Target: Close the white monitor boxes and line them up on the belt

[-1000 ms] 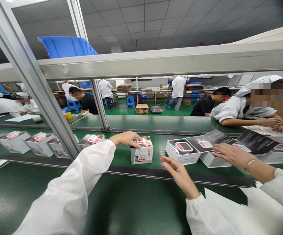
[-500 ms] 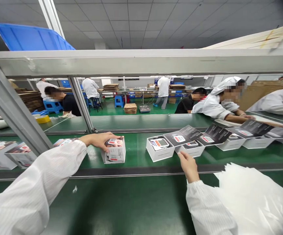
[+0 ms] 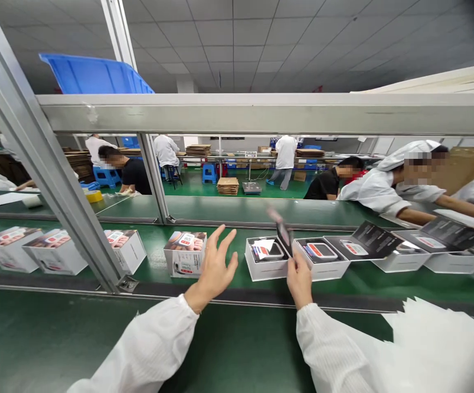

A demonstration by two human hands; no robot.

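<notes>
My left hand [image 3: 214,273] is in the air with its fingers spread, just right of a closed printed box [image 3: 182,261] that stands on the green belt. It holds nothing. My right hand [image 3: 300,277] pinches a dark box lid [image 3: 284,238], which stands nearly upright and is blurred at its top. Left of that lid is an open white box [image 3: 266,271] with a white slip and a dark-framed item inside. Just to the right is another open white box [image 3: 327,271], with a red, white and blue label showing.
More closed boxes [image 3: 59,256] stand on the belt at left, behind a slanted metal post [image 3: 57,147]. Several open boxes [image 3: 396,263] with dark lids continue rightward. White sheets [image 3: 437,349] lie at front right. Across the line a co-worker [image 3: 384,183] leans forward. A metal beam [image 3: 253,117] crosses overhead.
My left hand has let go of the closed box and moved right, opening. My right hand has gripped a lid and raised it, uncovering the box beneath. The view has shifted left.
</notes>
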